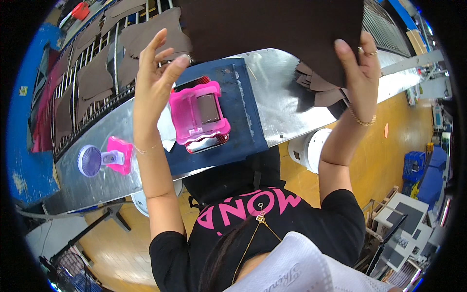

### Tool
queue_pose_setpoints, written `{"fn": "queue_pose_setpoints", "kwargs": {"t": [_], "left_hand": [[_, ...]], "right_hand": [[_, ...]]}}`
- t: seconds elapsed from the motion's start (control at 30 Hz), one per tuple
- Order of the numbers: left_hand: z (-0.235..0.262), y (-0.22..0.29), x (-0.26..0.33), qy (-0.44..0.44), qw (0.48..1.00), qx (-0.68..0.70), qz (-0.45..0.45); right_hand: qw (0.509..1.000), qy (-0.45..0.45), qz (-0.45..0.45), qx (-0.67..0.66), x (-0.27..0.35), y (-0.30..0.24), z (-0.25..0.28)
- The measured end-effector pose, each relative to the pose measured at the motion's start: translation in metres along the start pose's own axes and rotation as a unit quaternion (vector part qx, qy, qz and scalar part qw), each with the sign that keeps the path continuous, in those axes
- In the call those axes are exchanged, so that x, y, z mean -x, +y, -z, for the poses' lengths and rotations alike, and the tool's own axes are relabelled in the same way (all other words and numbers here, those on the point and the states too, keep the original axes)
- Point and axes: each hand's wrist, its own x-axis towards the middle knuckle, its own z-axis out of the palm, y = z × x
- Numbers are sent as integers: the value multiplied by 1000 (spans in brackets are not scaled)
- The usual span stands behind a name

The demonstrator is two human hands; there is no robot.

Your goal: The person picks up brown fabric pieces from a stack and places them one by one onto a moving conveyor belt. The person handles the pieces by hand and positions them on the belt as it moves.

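A large dark brown sheet (277,29), like leather, is held up in front of me and reaches past the upper edge. My right hand (360,70) grips its right edge, thumb on the near face and fingers behind. My left hand (158,78) is raised beside the sheet's lower left corner, fingers spread and nothing in them. Below and between the hands, a pink plastic tray (180,119) holds a small brown piece (208,108). That tray rests on a dark blue mat (245,129). Several cut brown pieces (321,90) lie in a fanned pile under the sheet's lower right side.
Brown cut pieces (95,80) lie spread over a slatted rack at the far left. A purple fan (90,160) with a pink base stands on the metal table (277,73). Beyond the table's near edge, a white bucket (311,148) stands on the floor.
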Motion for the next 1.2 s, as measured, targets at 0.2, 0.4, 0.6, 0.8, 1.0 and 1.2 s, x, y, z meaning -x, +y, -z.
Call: {"fn": "queue_pose_setpoints", "kwargs": {"t": [0.2,0.4,0.6,0.8,1.0,1.2], "left_hand": [[89,17,20,91,995,-21,40],[154,42,48,141,974,-178,15],[176,29,63,146,969,-192,53],[150,-6,69,76,977,-129,152],[87,-12,41,-127,961,-243,-16],[21,2,20,-236,933,-225,-152]], "right_hand": [[966,-154,149,141,5,26,-87],[959,-276,45,51,26,20,-145],[944,-302,89,94,32,24,-157],[931,-315,89,163,42,23,-112],[954,-266,-27,134,78,64,-54],[948,-226,-190,119,106,79,36]]}}
